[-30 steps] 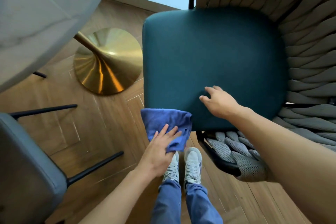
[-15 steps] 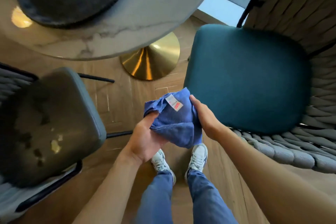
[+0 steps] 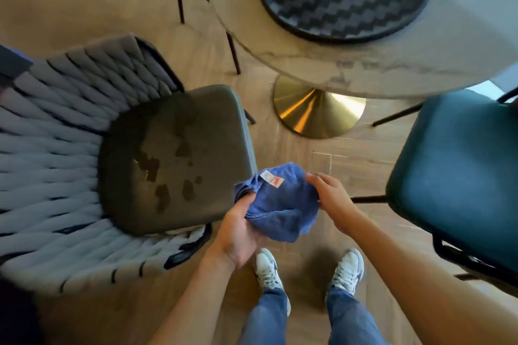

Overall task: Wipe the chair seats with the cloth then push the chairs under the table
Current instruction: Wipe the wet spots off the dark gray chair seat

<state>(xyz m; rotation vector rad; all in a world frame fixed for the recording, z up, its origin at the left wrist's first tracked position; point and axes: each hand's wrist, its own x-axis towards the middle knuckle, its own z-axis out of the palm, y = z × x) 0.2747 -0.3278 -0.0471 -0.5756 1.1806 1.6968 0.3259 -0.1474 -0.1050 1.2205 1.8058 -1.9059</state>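
Blue cloth, its white-and-red label unreadable, is clamped by fingers of both hands.

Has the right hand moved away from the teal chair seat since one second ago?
Yes. The right hand has left the teal seat, where it rested before, and now holds the blue cloth with the left hand, over the floor.
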